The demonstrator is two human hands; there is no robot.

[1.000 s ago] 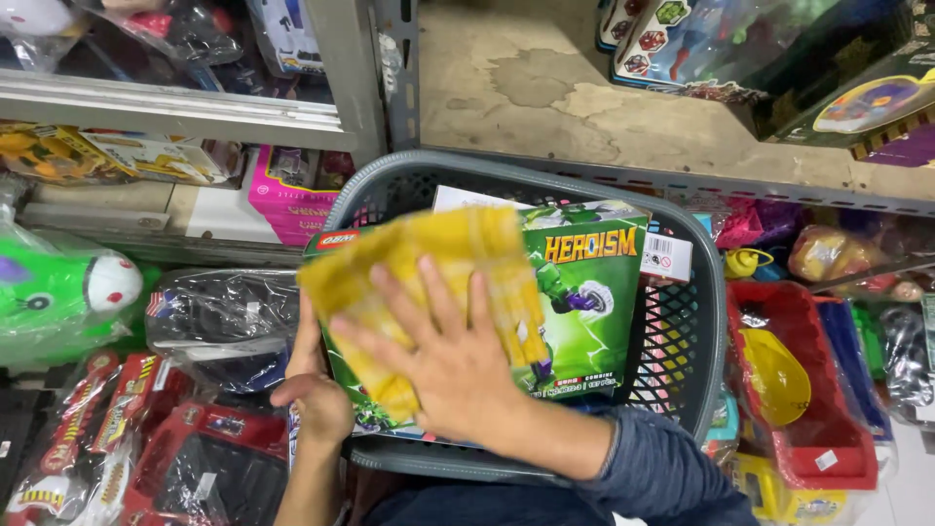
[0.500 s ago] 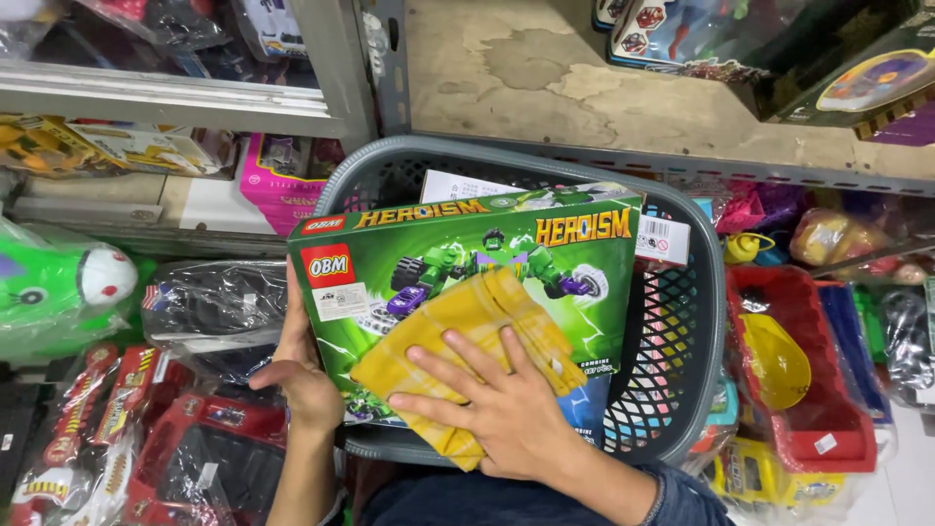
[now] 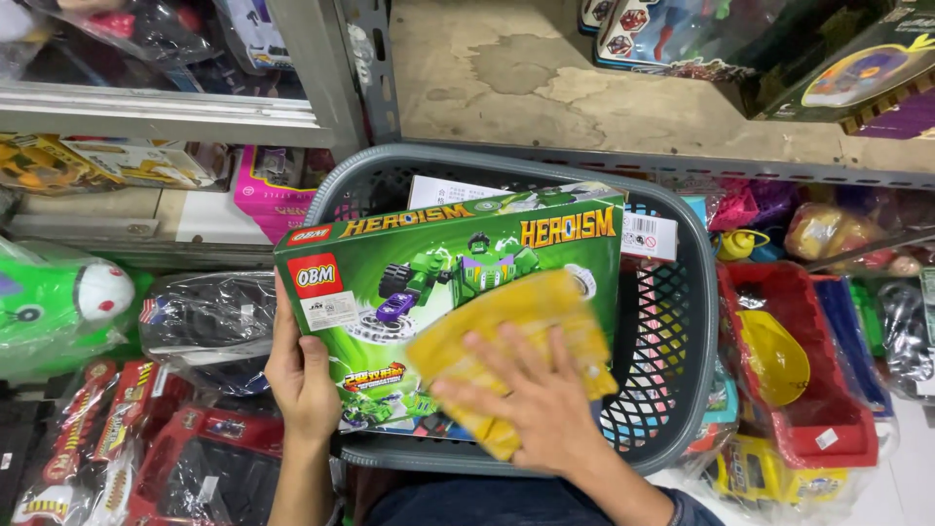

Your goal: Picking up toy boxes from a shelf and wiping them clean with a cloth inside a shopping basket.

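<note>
Left hand has its grip closed on the near-left edge of a green toy box, thumb on the printed face, fingers hidden behind. Right hand lies flat, fingers spread, pressing a yellow cloth against the box's near-right face; not a closed grip, just palm and fingers on the cloth. Box is tilted up, face toward the camera, over the near-left part of a grey mesh basket. A white-labelled carton sits inside the basket just behind the box. Left, near: bagged toys in red packaging, a black bagged item, a green plush toy. Right: red bin with a yellow piece in it. Far: metal shelf, worn surface, boxed toys at its far right.
</note>
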